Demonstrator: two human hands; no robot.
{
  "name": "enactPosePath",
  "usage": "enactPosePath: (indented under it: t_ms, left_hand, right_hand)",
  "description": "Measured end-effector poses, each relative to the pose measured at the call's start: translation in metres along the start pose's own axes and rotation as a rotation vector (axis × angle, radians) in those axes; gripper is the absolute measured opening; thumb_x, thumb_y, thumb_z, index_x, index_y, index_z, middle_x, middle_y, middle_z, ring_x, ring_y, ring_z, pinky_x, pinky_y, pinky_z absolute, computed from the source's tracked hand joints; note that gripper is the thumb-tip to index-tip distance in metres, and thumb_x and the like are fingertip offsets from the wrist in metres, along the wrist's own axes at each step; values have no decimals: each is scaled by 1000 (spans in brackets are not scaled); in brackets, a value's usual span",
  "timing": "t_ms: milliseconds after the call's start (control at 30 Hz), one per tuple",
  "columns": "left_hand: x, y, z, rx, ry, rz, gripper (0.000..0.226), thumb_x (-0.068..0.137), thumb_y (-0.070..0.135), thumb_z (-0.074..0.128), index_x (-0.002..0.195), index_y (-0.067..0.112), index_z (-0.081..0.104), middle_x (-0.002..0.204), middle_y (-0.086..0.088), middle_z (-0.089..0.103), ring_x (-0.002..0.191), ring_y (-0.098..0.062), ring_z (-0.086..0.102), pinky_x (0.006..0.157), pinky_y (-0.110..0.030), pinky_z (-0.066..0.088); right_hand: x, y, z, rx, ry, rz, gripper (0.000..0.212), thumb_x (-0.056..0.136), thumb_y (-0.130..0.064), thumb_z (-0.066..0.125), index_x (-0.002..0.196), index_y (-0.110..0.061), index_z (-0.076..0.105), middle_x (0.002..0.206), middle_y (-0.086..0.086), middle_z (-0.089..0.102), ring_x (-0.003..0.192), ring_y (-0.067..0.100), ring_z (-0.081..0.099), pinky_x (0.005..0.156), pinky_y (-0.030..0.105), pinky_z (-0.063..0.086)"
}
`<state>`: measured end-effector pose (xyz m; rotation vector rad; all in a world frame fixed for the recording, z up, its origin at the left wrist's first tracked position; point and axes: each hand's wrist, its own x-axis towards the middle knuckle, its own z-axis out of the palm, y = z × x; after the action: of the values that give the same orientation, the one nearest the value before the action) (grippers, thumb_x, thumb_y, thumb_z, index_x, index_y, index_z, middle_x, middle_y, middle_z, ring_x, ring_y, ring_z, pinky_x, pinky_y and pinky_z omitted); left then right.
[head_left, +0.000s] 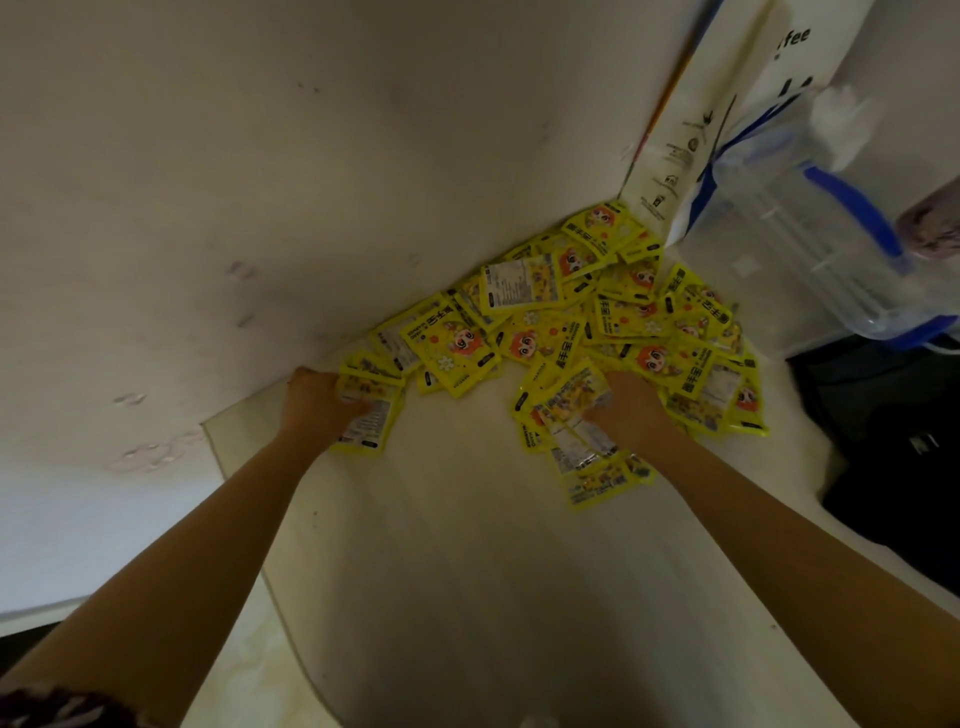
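A heap of several yellow hand-warmer packets (587, 322) with a red-haired cartoon figure lies on a white table (457, 561), pushed against the wall. At the heap's left end my left hand (317, 400) grips a small bunch of packets (369, 415). At the heap's front, my right hand (631, 410) grips another bunch of packets (582, 436), some of which hang down toward me. Both forearms reach in from the bottom of the head view.
A white wall (311, 182) rises right behind the heap. A white paper bag (691, 150) with print leans in the corner. To the right stands a clear plastic box (810, 249) with blue clips. A black object (893, 441) lies at the right edge.
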<state>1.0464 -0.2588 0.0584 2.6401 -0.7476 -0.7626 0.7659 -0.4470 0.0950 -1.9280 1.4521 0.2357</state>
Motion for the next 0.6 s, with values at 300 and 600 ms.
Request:
enactPosePath:
  t_ms: [300, 600]
  left_hand:
    - [-65, 2, 19, -546, 7, -193, 28, 74, 19, 80, 99, 9, 71, 88, -11, 70, 71, -24, 68, 62, -34, 59]
    - [-140, 8, 51, -874, 18, -240, 9, 80, 15, 74, 88, 13, 70, 80, -3, 70, 71, -18, 67, 57, -25, 56]
  right_hand:
    - [-19, 7, 1, 70, 10, -22, 34, 85, -17, 67, 113, 1, 58, 110, 18, 63, 102, 31, 60, 82, 36, 47]
    - [-59, 33, 2, 294, -19, -82, 25, 86, -11, 66, 109, -3, 59, 92, 8, 58, 96, 22, 62, 62, 24, 42]
